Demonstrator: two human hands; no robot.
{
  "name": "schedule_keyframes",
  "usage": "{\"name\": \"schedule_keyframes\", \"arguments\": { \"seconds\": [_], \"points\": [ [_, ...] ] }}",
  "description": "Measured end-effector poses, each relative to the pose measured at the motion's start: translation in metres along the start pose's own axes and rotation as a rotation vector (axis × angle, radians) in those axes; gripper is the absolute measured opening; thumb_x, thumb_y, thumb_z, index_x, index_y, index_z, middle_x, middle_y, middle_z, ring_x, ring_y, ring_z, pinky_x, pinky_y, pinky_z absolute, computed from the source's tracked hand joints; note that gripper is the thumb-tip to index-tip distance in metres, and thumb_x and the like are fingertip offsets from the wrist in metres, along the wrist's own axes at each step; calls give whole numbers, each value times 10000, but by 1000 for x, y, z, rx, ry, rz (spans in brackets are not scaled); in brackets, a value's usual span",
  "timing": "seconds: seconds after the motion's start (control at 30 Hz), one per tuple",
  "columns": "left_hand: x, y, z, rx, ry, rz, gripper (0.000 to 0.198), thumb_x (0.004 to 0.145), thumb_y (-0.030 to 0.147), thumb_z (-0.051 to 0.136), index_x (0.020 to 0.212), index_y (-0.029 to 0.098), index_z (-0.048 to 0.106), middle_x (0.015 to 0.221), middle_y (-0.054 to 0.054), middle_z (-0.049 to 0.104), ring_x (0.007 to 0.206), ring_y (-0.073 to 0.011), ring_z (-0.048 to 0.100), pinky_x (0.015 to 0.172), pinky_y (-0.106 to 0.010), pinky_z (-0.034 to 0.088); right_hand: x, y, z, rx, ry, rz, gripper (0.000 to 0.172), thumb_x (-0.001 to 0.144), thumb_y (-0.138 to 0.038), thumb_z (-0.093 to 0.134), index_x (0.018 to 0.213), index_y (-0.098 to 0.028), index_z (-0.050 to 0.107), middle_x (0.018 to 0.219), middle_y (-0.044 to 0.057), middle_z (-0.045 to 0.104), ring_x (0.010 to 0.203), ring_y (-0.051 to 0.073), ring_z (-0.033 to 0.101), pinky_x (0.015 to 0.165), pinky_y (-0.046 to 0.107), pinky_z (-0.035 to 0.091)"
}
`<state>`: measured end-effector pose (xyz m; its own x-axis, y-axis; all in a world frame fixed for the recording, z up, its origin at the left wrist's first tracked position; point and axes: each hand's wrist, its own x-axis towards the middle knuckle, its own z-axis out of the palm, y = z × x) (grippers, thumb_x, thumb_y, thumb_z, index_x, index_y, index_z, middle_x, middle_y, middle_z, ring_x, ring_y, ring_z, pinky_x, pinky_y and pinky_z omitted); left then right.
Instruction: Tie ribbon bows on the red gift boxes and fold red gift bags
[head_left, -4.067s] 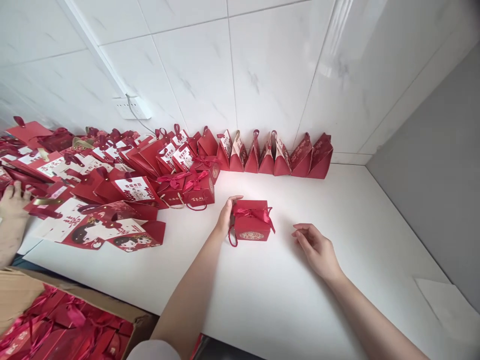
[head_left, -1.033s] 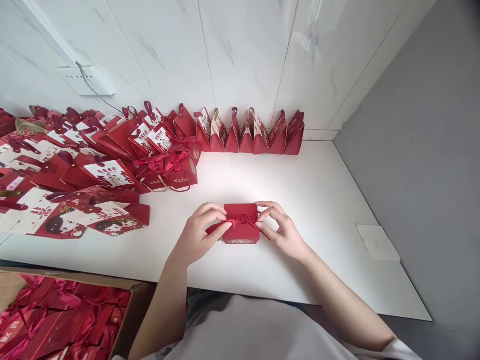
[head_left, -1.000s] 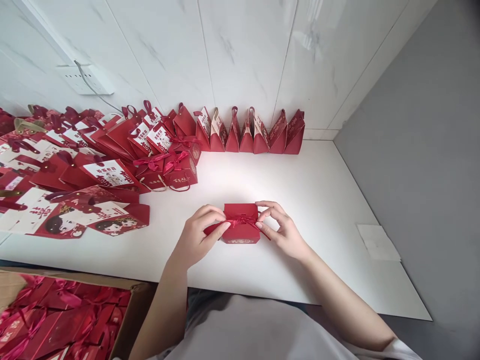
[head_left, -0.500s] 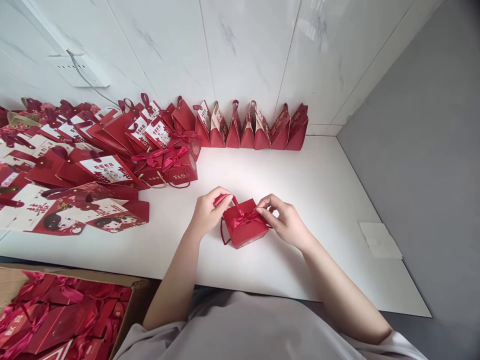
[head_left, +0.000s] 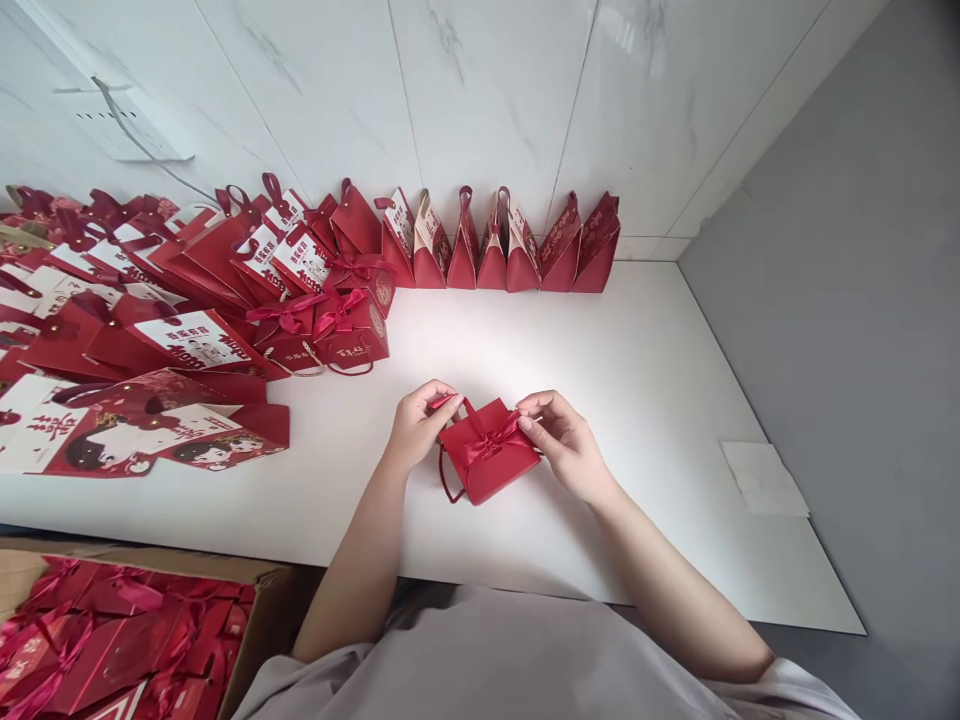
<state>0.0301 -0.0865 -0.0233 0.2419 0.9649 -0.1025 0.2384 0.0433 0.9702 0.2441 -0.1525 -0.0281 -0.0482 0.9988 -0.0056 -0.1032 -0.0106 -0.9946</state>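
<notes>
A small red gift box [head_left: 499, 475] stands on the white table in front of me, with a cord handle hanging at its left side. On its top sits a bow tied from red satin ribbon [head_left: 491, 442]. Between thumb and fingers, my left hand [head_left: 421, 422] pinches a ribbon end, pulled up and to the left of the knot. My right hand [head_left: 564, 440] is at the box's right edge, its thumb and index finger closed on the bow's right side. The fingertips hide part of the ribbon there.
Red and white gift boxes [head_left: 202, 345] crowd the left of the white table [head_left: 600, 370]. A row of bags [head_left: 491, 245] lines the tiled wall. At lower left, a cardboard carton [head_left: 259, 610] holds more ribboned boxes. White paper [head_left: 765, 478] lies near the right edge, beside a grey wall.
The bow's right side looks fuller and wider, and my right hand has shifted slightly. My left hand keeps hold of its ribbon end. The camera view has shifted a little.
</notes>
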Motion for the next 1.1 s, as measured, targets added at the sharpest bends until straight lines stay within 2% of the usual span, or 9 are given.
{"name": "schedule_keyframes", "arguments": {
  "seconds": [0.1,0.2,0.3,0.37,0.47,0.63,0.7,0.9,1.1],
  "points": [
    [1,-4,-2,-38,11,-9,258,857,435,631,815,182,616,661,5,588,520,-82,468,485,-210,369,-1,-4,-7,-3,-19,46,244,933,-468,560,1041,-250,544,910,12,586,733,134,537,630,269,449],
    [3,-7,-5,-101,62,10,270,864,441,619,808,176,624,654,1,596,480,-72,437,457,-210,361,0,-9,-19,-59,-160,108,269,935,-484,551,933,-215,549,790,-5,555,675,125,489,630,273,422],
    [5,-9,-7,-145,137,36,277,858,438,623,788,171,620,656,-4,602,474,-73,462,441,-204,367,-1,-13,-28,-91,-239,138,259,920,-468,586,986,-219,553,655,-43,485,603,119,449,589,266,390],
    [6,-10,-8,-167,184,42,283,847,446,631,780,173,600,684,-10,626,488,-83,517,438,-202,385,-2,-13,-30,-118,-224,121,274,930,-469,570,1059,-228,550,606,-57,461,574,124,460,575,269,392],
    [8,-11,-8,-197,227,56,298,837,469,634,804,182,558,707,-9,652,532,-113,611,453,-207,427,-4,-12,-29,-223,-162,51,278,937,-476,551,1057,-225,572,630,-29,542,600,146,536,608,295,445],
    [7,-13,-7,-158,261,118,284,887,459,581,856,185,515,614,-5,670,468,-109,592,412,-194,346,-4,-10,-30,-274,-80,-30,253,951,-450,536,1062,-228,589,725,20,676,667,173,629,694,337,528],
    [7,-13,-8,-156,300,155,276,894,450,578,869,183,512,590,-7,669,482,-114,604,427,-194,357,-4,-11,-34,-281,-49,-40,258,951,-447,538,1085,-233,589,729,21,695,675,178,645,709,343,538],
    [14,-15,-31,-316,622,203,285,868,461,595,896,195,493,591,13,645,444,-107,576,410,-197,327,-4,-20,-59,-390,182,-30,293,908,-476,598,1071,-234,621,707,37,718,729,219,678,731,366,520],
    [12,-24,-65,-456,994,204,232,832,388,578,809,199,445,603,58,513,464,-83,530,428,-207,313,-5,-27,-86,-287,408,-177,203,895,-442,618,981,-258,610,526,-33,560,527,185,566,624,354,472]
  ]
}}
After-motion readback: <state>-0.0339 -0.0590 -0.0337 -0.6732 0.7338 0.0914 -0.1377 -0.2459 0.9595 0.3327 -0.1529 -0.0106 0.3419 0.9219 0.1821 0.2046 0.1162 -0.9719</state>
